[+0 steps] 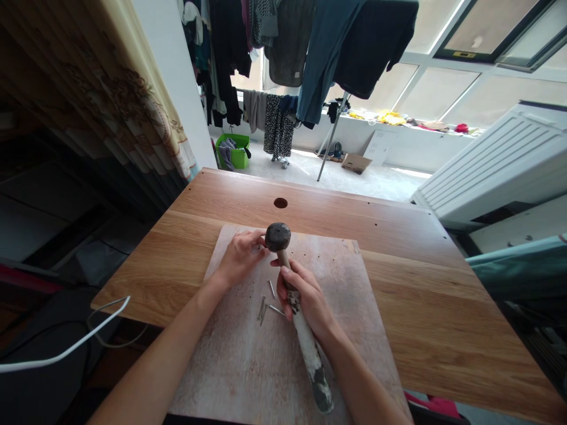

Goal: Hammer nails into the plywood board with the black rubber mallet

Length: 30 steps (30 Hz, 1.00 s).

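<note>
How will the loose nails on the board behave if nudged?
The loose nails look like slim, straight metal, so likely stiff. Their shafts look round, so a sideways push may roll them across the flat board. Several lie bunched close together, so nudging one could well shift its neighbours.

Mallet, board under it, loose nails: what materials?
Mallet: head looks like black rubber, matte and scuffed; handle likely wood, with worn, flaking pale paint and dark patches.
Board: probably plywood or similar sheet, dull and blotchy, pinkish-grey, with small holes.
Nails: metal, likely steel, judging by the grey sheen on thin straight shanks; plating can't be told.
</note>
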Available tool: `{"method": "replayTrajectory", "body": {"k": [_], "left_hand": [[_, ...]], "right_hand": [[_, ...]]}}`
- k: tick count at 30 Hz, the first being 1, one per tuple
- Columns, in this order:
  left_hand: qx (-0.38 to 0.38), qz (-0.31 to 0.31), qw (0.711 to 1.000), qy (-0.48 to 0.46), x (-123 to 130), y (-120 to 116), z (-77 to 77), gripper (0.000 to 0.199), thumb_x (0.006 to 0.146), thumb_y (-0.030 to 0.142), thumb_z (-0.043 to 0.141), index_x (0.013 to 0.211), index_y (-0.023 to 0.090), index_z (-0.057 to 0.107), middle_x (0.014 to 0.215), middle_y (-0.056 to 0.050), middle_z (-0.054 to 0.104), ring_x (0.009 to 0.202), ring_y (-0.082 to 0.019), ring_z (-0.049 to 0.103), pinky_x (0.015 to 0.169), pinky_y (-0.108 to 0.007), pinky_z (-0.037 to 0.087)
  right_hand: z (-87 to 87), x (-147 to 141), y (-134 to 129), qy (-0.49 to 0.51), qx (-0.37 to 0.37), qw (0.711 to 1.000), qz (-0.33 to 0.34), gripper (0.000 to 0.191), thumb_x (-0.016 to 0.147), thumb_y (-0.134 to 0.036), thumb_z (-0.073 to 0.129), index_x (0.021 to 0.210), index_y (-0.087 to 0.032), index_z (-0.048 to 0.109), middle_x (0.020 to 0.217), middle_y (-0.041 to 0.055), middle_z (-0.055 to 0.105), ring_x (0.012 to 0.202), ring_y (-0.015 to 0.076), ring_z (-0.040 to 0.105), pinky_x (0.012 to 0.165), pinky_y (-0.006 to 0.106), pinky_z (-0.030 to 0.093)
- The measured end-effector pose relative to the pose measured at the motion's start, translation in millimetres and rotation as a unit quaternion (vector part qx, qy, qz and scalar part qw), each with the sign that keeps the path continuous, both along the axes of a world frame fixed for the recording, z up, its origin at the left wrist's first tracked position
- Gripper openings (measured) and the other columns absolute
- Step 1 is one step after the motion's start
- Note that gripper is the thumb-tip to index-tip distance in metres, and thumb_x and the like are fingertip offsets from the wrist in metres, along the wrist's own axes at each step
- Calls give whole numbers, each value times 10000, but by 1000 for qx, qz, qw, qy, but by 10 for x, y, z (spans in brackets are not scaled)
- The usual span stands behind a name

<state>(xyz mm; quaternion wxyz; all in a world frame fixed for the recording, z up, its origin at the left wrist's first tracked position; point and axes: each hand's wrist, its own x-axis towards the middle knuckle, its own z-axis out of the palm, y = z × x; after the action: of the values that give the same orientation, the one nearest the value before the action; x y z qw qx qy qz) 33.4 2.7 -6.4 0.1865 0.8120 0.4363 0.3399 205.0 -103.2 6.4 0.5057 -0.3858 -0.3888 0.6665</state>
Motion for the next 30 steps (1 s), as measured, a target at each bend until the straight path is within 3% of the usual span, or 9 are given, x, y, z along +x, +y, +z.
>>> {"method": "replayTrajectory", "body": {"k": [30], "left_hand": [[15, 6, 1000, 18, -1, 3, 3, 196, 805, 81, 700, 944, 219, 708, 865, 5, 740, 817, -182, 656, 810, -286, 492]], "right_hand": [[6, 30, 3, 38, 5, 999, 27, 434, 909, -479, 633, 1171, -135, 592, 601, -68, 565, 328, 76, 450, 330, 181, 288]]}}
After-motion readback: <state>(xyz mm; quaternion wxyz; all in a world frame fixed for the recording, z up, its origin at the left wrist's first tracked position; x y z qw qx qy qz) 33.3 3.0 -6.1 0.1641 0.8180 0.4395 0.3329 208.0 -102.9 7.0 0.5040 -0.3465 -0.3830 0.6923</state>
